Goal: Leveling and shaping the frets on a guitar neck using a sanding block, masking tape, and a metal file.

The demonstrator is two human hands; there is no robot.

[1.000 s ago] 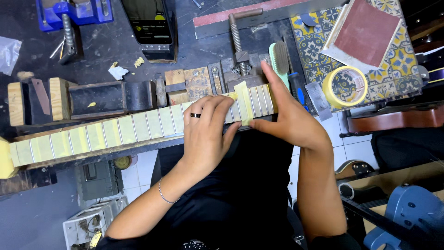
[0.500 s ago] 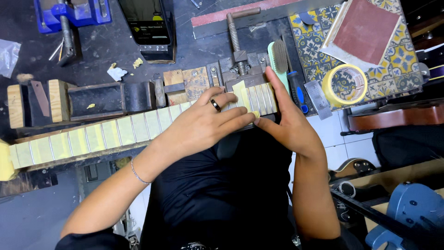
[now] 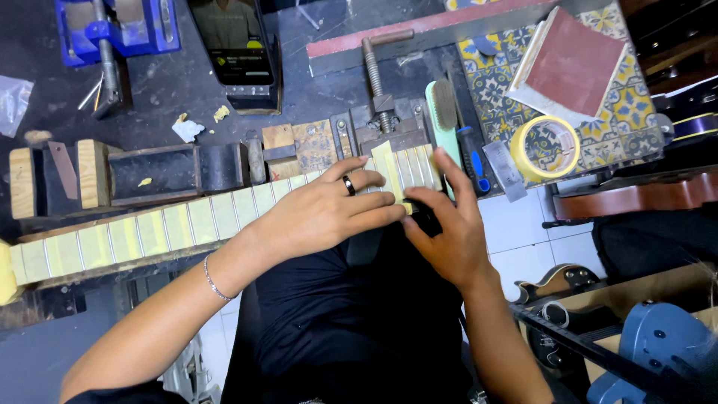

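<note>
Fretboard: a long wooden guitar neck with pale yellow-green tape between its metal frets [image 3: 149,236] lies across the dark bench [image 3: 314,82], running from the left edge up to the clamp on the right.
Left hand: the left hand [image 3: 321,213], a dark ring on one finger and a thin bracelet at the wrist, lies flat and open on the taped end of the neck, fingers stretched to the right.
Right hand: the right hand [image 3: 449,232] meets it from the right, fingers spread open, fingertips pressing the pale tape at the neck's end; it grips nothing.
Clamp: a grey metal screw clamp [image 3: 381,97] stands just behind the neck's end.
Brush: a mint-green brush with dark bristles [image 3: 443,112] lies just beside the clamp.
Tape roll: a yellow roll of masking tape [image 3: 544,148] rests on the patterned tile to the right.
Sandpaper: a reddish-brown sanding block [image 3: 572,63] lies beyond the roll.
Vise: a blue vise [image 3: 112,26] sits at the bench's far left.
</note>
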